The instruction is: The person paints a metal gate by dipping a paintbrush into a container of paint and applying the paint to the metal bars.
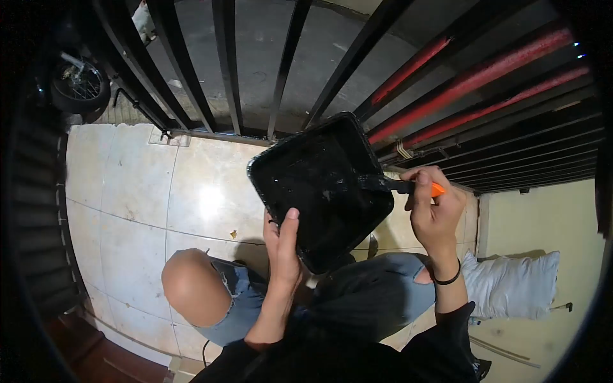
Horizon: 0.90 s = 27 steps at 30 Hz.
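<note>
A square black tray [319, 191], dark and wet-looking inside, is held tilted above my knees. My left hand [283, 246] grips its lower left edge, thumb over the rim. At the tray's right side, my right hand [436, 207] is closed on a brush [402, 186] with a black front part and an orange handle end. The brush's head reaches over the rim into the tray; its bristles are hard to tell from the dark inside. Beyond the tray stand black metal bars [225, 64], and some bars at the right are red [472, 83].
Tiled floor [134, 185] lies under the tray and my knees. A wheel [80, 86] stands beyond the bars at the upper left. A white sack [514, 285] rests by the pale wall [543, 217] at the right. A small animal [143, 22], partly hidden, is at the top left.
</note>
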Motion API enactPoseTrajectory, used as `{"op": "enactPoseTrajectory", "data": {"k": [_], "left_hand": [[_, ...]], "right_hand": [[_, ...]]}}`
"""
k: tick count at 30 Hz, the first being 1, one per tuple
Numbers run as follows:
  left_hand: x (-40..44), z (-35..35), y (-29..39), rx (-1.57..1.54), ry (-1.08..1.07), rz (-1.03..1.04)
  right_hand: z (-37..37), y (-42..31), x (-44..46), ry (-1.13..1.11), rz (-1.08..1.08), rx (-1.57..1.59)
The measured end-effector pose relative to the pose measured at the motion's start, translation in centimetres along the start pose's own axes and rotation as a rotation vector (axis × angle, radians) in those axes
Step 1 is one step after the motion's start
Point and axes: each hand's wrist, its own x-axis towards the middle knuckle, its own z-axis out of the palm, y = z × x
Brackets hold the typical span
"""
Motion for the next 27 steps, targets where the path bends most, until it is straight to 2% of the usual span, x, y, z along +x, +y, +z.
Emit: {"op": "enactPoseTrajectory", "data": {"k": [11,15,18,21,25,27], "left_hand": [[-0.3,-0.1,1.3,-0.083,0.017,0.062],[0.0,-0.3,1.0,-0.097,0.022,0.054],[0.4,-0.8,-0.2,-0.069,0.018,0.047],[1.0,-1.2,-1.9,0.031,0.015,0.076],[1.3,-1.6,-4.4,0.018,0.061,0.018],[1.6,-1.8,-5.5,-0.001,0.073,-0.017]], "right_hand": [[1.4,0.1,0.4,-0.086,-0.070,-0.006],[0.9,0.2,-0.1,-0.032,-0.042,0.034],[-0.2,0.5,-0.1,-0.043,0.045,0.132],[-1.8,1.3,0.0,-0.036,0.253,0.437],[-0.9,3.9,-2.0,-0.155,0.244,0.322],[-0.8,5.5,-3.5,-0.093,0.314,0.414]]}}
